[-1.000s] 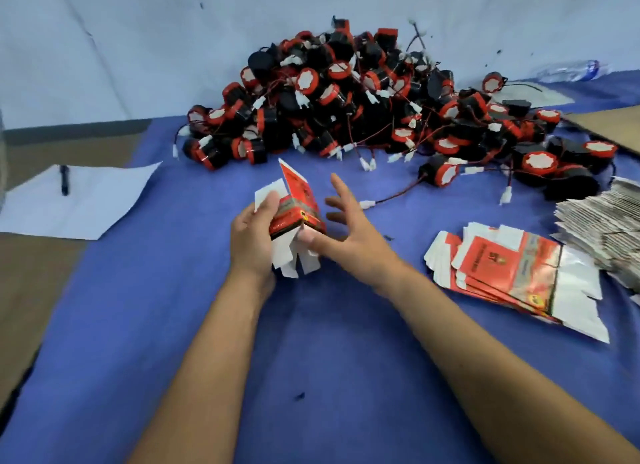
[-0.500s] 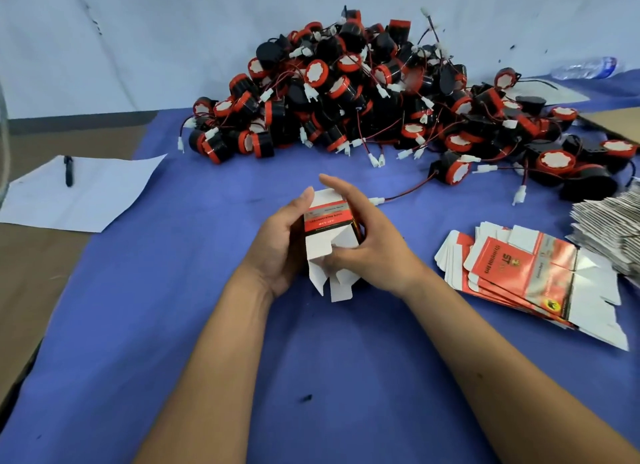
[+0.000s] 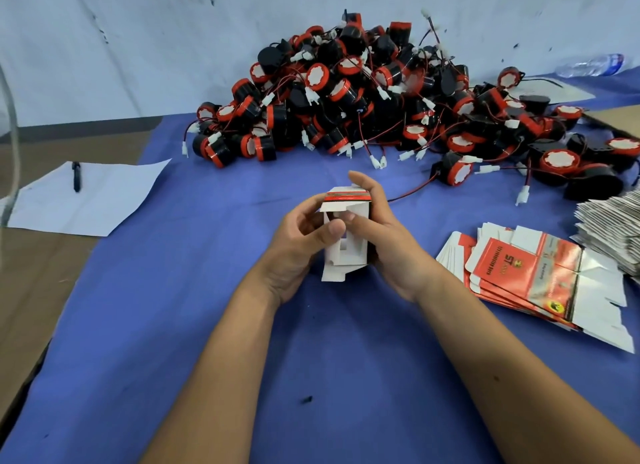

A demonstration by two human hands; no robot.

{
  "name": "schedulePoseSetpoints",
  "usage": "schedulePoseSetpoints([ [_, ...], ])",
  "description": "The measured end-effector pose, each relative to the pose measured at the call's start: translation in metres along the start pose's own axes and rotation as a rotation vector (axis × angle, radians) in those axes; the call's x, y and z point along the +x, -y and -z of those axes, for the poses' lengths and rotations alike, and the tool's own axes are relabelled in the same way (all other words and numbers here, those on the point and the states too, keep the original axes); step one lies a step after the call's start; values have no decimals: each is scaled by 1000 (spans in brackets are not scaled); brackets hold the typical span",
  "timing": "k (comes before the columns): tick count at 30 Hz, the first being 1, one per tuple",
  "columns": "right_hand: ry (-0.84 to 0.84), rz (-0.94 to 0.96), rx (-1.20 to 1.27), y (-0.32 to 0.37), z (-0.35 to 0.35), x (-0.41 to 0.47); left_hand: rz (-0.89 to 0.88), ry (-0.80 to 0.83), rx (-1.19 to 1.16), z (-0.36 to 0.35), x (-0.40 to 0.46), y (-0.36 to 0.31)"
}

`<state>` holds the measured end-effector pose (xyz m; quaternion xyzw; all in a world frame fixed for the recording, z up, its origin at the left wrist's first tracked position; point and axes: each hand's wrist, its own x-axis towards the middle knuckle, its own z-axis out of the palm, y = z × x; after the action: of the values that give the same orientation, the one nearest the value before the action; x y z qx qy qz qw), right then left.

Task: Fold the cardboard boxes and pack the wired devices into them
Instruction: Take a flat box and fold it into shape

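Note:
A small red-and-white cardboard box (image 3: pixel 346 249) is held upright over the blue cloth, its white end flaps facing me and partly folded in. My left hand (image 3: pixel 298 245) grips its left side, thumb pressing on a flap. My right hand (image 3: pixel 388 242) wraps its right side, fingers over the top edge. A big heap of black-and-red round wired devices (image 3: pixel 374 100) with white plugs lies behind. A fan of flat red box blanks (image 3: pixel 526 276) lies to the right.
A white sheet (image 3: pixel 86 200) with a black pen (image 3: pixel 76 176) lies at left, half on the brown table. A stack of grey folded leaflets (image 3: pixel 613 231) sits at the right edge. A plastic bottle (image 3: pixel 588 65) lies far right by the wall.
The box has been turned so its open white end faces me. Both hands closed round it and my thumbs moved onto the end flaps.

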<state>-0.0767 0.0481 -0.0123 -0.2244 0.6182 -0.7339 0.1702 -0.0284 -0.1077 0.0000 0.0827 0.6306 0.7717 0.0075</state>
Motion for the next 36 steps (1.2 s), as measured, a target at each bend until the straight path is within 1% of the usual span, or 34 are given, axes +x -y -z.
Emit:
schedulePoseSetpoints([
  [1,12,5,-8,1,-1,0,3,-27,-10,1,0,0],
  [2,10,34,-66,3,-2,-1,7,-44,-14,3,-1,0],
  [4,-44,137,-278,4,-3,-2,10,-49,13,6,0,0],
  [5,-65,175,-318,3,-3,-3,12,-48,27,6,0,0],
  [7,-126,186,-212,2,-5,-3,19,-86,22,4,2,0],
  [10,-326,112,128,5,-5,1,30,-187,-19,6,5,3],
  [11,-373,78,232,5,-5,4,37,-171,-17,5,4,3],
  [12,-398,58,298,6,-4,5,50,-116,-17,1,3,2],
  [14,-397,48,285,3,-9,5,23,-13,12,-13,3,4],
  [15,-385,49,232,1,-14,3,-3,-16,12,-22,3,6],
  [17,-368,73,140,-3,-23,0,-4,-118,-11,-34,4,6],
  [18,-364,88,129,-5,-26,0,-5,-141,-40,-34,4,6],
  [22,-422,61,240,-2,-25,1,2,8,-164,-18,2,3],
  [24,-414,57,250,-3,-23,3,-15,39,-203,-15,4,3],
  [27,-343,95,164,-7,-24,2,7,-82,-116,-18,4,6],
  [30,-335,118,140,-13,-29,4,-6,-173,-86,-14,6,12],
  [31,-342,114,136,-13,-29,4,16,-182,-46,-20,10,16],
  [32,-357,97,131,-14,-33,8,39,-158,12,-26,12,17],
  [33,-368,86,122,-15,-35,12,36,-97,54,-32,8,15],
  [34,-373,78,91,-17,-36,15,15,-84,91,-34,7,13],
  [35,-386,74,41,-17,-37,16,-12,-92,85,-32,6,10],
  [36,-390,80,10,-15,-37,14,16,-144,20,-30,9,7],
])
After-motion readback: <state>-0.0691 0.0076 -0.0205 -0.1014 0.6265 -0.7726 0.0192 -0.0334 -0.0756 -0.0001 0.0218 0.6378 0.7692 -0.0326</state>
